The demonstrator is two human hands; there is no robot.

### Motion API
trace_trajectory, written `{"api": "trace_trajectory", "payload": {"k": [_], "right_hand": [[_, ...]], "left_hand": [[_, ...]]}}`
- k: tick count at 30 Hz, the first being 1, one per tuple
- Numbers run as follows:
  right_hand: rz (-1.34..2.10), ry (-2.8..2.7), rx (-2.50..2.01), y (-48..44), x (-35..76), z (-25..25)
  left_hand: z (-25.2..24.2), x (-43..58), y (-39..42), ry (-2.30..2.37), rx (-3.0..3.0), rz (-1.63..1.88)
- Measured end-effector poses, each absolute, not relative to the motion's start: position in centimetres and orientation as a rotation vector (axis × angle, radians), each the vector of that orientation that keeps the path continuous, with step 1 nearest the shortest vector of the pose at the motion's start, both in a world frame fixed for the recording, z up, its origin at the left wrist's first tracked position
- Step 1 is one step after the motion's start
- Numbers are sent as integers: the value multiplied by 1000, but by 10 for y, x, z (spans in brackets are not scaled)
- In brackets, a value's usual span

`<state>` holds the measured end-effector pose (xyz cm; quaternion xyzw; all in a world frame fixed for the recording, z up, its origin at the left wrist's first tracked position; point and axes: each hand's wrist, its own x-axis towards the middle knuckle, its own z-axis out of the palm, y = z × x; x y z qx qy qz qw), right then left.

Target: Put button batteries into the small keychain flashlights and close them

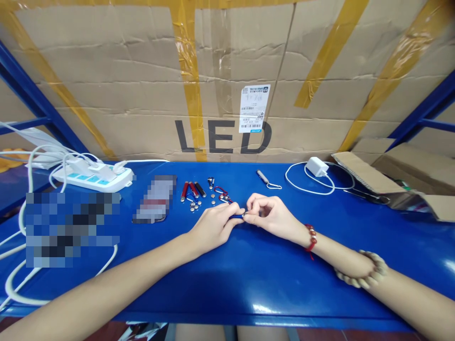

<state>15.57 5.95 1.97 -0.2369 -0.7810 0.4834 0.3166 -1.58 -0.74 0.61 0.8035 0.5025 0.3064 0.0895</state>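
My left hand (217,225) is closed around a slim blue tube (237,216), which looks like the body of a keychain flashlight. At the tube's right end, the fingertips of my right hand (273,216) pinch a small metal piece (244,215), mostly hidden by the fingers. Beyond my left hand lie a red tube (185,190), another red tube (194,190) and a black tube (200,189). Several coin-like silver discs (192,208) are scattered near them, beside a red carabiner clip (220,190). Farther right lies a silver keychain flashlight (263,177) with a clip attached.
Everything rests on a blue table (227,284). To the left are a blurred-out phone-like object (155,199), a white power strip (94,176) and white cables. A white charger (316,166), scissors (369,195) and an open carton (362,175) lie right. A large cardboard box (142,104) stands behind.
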Motion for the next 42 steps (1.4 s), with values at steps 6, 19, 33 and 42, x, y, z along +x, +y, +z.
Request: {"api": "trace_trajectory", "payload": {"k": [6,19,33,42], "right_hand": [[1381,-1952,-662,59,152,18],[1625,-1802,-680,61,150,16],[1689,-1817,-704,63,150,14],[1701,-1828,-717,64,151,13]], "left_hand": [[7,-15,-7,1524,2342,953],[12,-11,-8,1538,2175,987],[10,-12,-9,1455,2162,1030],[12,-10,-10,1499,2169,1032]]}}
